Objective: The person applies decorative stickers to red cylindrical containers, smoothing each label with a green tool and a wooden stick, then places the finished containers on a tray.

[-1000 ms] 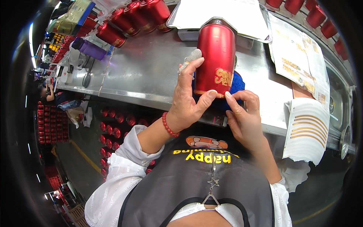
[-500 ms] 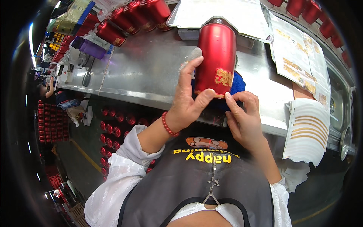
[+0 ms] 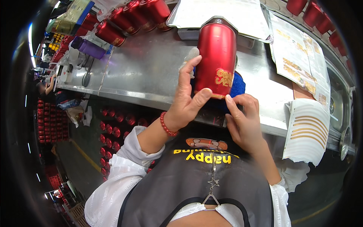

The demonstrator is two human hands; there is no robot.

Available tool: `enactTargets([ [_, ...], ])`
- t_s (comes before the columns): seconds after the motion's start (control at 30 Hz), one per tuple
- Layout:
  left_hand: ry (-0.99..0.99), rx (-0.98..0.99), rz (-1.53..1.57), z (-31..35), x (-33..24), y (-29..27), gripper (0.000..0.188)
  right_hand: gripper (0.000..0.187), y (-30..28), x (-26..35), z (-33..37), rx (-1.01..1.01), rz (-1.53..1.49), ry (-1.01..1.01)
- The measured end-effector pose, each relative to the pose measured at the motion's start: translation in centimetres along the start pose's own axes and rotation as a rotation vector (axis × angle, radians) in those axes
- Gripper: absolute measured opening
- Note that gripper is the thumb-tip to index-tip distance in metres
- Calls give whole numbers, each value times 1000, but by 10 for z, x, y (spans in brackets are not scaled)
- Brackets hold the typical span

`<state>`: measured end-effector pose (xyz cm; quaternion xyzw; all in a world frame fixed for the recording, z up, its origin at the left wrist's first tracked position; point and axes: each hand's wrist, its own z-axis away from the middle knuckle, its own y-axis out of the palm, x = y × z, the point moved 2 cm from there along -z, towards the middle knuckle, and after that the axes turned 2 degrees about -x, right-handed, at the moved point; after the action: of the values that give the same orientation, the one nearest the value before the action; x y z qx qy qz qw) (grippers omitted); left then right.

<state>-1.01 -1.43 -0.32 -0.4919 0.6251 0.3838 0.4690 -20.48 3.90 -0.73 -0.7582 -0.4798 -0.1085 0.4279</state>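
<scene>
A glossy red canister [image 3: 216,49] lies in front of me, its near end toward my body. It bears gold ornamental lettering [image 3: 224,77], and a thin gold strip [image 3: 217,96] runs along its near rim. My left hand [image 3: 183,102] grips the canister's left side, fingers along the wall and thumb at the near rim. At the rim's right end, my right hand [image 3: 245,119] is closed, its fingertips pressing the strip. Blue cloth [image 3: 238,85] shows beneath the canister. A whitish knobbly piece [image 3: 191,56] sits beside my left fingertips; its kind is unclear.
Backing paper with gold strips [image 3: 308,130] hangs over the bench's right edge, near gold decal sheets [image 3: 291,56]. A white-topped tray [image 3: 223,13] lies behind. Several red canisters [image 3: 128,17] and a purple bottle [image 3: 89,47] stand at left; more canisters [image 3: 312,12] line the upper right.
My left thumb and fingers have shifted very slightly down along the canister, which stays in place. The row of canisters at upper right has shifted.
</scene>
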Motion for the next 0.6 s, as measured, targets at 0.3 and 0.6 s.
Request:
enactTargets([
  [0.3,57,20,-265,-2,-3,1,81,66,5,1,4,15,53,-23],
  [0.6,23,9,-164,-2,-2,0,84,66,1,3,2,9,32,-34],
])
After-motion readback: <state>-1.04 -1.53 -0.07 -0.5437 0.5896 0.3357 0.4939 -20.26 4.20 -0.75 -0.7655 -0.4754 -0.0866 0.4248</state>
